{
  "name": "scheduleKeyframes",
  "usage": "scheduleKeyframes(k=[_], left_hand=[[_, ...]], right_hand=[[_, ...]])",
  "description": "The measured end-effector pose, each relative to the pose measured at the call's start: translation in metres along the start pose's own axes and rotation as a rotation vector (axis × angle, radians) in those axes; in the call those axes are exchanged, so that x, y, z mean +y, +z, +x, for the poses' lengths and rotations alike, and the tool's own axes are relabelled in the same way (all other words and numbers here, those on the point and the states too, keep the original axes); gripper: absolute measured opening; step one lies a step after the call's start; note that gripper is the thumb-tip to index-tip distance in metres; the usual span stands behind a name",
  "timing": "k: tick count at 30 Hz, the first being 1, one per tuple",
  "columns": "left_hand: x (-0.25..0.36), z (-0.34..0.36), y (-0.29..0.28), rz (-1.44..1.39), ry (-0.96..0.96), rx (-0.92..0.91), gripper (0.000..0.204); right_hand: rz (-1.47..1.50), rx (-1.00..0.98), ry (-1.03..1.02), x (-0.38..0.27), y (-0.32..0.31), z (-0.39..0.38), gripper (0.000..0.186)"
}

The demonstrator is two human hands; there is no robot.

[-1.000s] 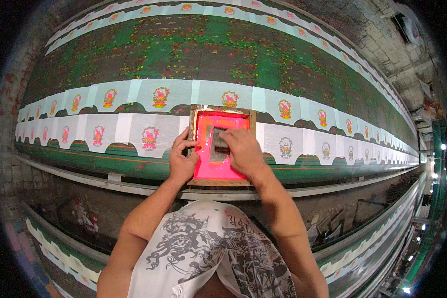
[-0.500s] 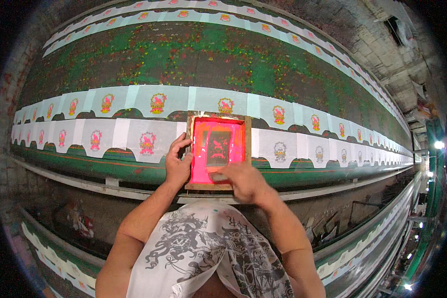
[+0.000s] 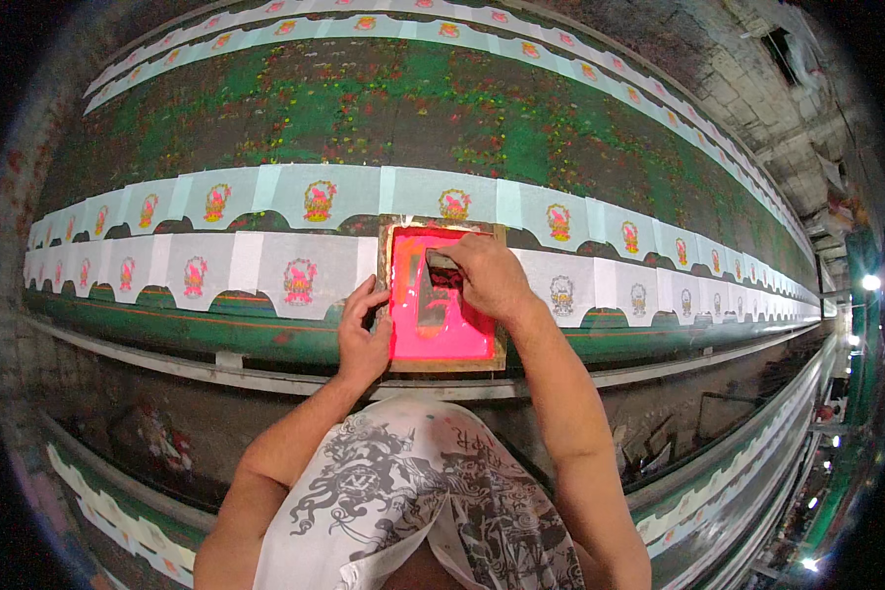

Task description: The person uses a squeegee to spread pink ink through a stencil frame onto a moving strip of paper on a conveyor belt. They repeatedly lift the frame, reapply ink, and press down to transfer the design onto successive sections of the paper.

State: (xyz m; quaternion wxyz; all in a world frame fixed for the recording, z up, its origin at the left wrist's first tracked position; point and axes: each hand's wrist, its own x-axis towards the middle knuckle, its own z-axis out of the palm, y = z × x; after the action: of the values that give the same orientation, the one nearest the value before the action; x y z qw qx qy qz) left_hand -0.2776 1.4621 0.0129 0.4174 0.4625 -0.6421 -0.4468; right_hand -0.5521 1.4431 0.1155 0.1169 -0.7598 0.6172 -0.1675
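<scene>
A long green table [image 3: 295, 93] runs across a dim workroom, its surface flecked with paint; nearest, at six o'clock, is the wearer's printed white shirt [image 3: 364, 472], then a pale rail [image 3: 290, 374] along the table's edge; beyond it the wooden frame [image 3: 447, 365] lies flat over the first row of cloth, within close reach of both arms. The left hand [image 3: 366, 339] is at the frame's nine o'clock, fingers bent against the side bar, seemingly to steady it; whether they clasp it I cannot tell. The right hand [image 3: 497, 280], at one o'clock inside, has its fingers closed on a dark scraper [image 3: 443, 262], held from above, probably so its lower edge meets the pink ink [image 3: 452, 342]. At ten o'clock lies a pink-printed white panel [image 3: 275, 256]; at two, a grey-outlined panel [image 3: 562, 261]; past twelve, a pale blue row [image 3: 354, 187], set close, perhaps to save space; farther rows curve along the opposite edge.
</scene>
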Motion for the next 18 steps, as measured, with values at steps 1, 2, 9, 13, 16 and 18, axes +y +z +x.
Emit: scheduleKeyframes(k=[1, 2, 9, 13, 16, 18], left_hand=[[-0.001, 0.001, 0.0, 0.011, 0.018, 0.003, 0.041], [-0.001, 0.001, 0.001, 0.007, 0.02, 0.006, 0.041], [0.0, 0.002, 0.004, 0.025, 0.037, 0.017, 0.039], [0.001, 0.002, 0.005, 0.047, 0.034, 0.009, 0.044], [0.001, 0.001, 0.006, 0.053, 0.081, 0.001, 0.046], [0.0, 0.002, 0.006, 0.085, 0.06, -0.017, 0.046]], right_hand=[[0.003, 0.02, -0.03, -0.006, 0.0, -0.005, 0.045], [0.001, 0.01, -0.032, -0.012, -0.001, -0.012, 0.046], [0.051, 0.029, -0.066, -0.046, 0.007, -0.059, 0.045], [0.139, -0.007, -0.035, -0.064, 0.012, -0.093, 0.045], [0.162, 0.059, -0.044, -0.077, 0.018, -0.112, 0.041], [0.153, 0.078, -0.051, -0.083, 0.021, -0.121, 0.04]])
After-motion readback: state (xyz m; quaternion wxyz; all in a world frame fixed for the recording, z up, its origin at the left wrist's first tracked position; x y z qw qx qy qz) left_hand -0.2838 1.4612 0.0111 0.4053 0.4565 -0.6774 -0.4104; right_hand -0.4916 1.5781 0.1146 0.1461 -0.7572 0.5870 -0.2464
